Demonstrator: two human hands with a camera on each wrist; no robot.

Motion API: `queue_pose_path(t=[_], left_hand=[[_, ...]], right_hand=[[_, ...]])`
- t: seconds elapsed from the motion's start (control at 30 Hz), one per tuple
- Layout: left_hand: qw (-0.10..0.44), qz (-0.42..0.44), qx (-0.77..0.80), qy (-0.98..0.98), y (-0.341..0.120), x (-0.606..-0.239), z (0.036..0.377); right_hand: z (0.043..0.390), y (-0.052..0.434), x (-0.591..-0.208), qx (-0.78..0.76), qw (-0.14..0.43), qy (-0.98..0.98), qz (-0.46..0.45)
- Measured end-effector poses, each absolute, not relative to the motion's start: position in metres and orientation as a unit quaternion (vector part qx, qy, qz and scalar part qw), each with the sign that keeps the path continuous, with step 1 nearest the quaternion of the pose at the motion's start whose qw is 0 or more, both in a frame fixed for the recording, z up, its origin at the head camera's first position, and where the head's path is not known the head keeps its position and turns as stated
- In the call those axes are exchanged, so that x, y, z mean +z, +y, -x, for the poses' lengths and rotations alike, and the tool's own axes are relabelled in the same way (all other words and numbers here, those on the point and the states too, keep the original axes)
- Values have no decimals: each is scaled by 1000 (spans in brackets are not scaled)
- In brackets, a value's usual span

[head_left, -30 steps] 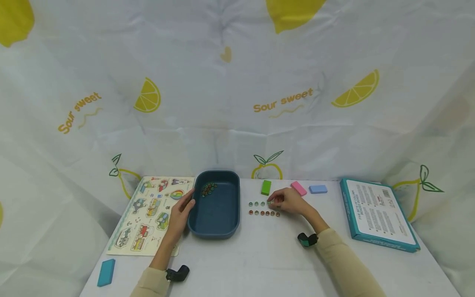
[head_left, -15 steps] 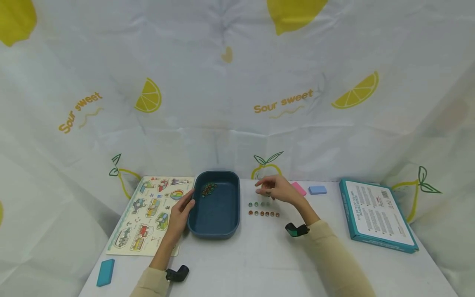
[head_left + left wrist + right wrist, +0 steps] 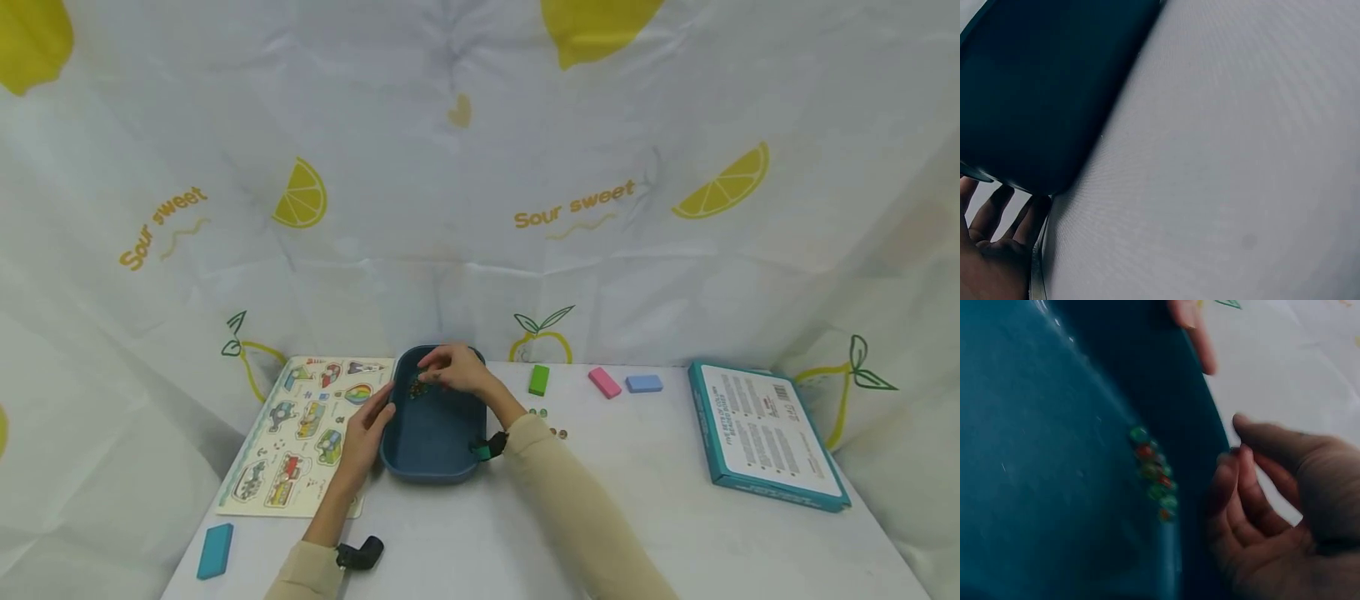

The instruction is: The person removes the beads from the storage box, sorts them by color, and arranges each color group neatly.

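A dark blue tray (image 3: 431, 475) lies at the middle of the white table, with a small heap of coloured beads (image 3: 417, 385) at its far end. My right hand (image 3: 450, 371) hovers over that heap with its fingers bent down. In the right wrist view the right hand (image 3: 1260, 494) has loosely curled fingers with nothing between them, beside the beads (image 3: 1154, 478) on the tray (image 3: 1054, 456) floor. My left hand (image 3: 366, 432) rests against the tray's left wall. The left wrist view shows the left hand (image 3: 991, 250) with straight fingers by the tray (image 3: 1041, 94).
Two short rows of beads (image 3: 536, 412) lie right of the tray, partly hidden by my right forearm. Behind them are a green block (image 3: 537, 379), a pink block (image 3: 603, 382) and a blue block (image 3: 643, 382). A teal box (image 3: 768, 433) lies far right, a picture puzzle board (image 3: 300, 433) left, a teal block (image 3: 214, 550) front left.
My right hand left the bead rows on the table, rose and swung left over the tray's far end. The left hand and the tray have stayed put.
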State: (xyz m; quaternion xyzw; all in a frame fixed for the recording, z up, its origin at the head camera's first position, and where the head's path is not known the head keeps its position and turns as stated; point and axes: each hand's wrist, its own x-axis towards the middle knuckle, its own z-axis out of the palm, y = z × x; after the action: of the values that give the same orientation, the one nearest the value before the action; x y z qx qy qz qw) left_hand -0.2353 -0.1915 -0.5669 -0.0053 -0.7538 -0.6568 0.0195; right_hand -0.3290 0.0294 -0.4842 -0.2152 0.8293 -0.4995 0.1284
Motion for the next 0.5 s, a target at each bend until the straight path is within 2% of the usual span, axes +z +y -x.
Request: queue_pose_path(t=[0.27,0.5], left_hand=[[23,12,-657,-753,-193,-567,236],[19,12,-659,-752,-191,-568,235]], right_hand=[[328,7,-509,-444,119,880,120],[330,3,-519,-426,105,893,105]])
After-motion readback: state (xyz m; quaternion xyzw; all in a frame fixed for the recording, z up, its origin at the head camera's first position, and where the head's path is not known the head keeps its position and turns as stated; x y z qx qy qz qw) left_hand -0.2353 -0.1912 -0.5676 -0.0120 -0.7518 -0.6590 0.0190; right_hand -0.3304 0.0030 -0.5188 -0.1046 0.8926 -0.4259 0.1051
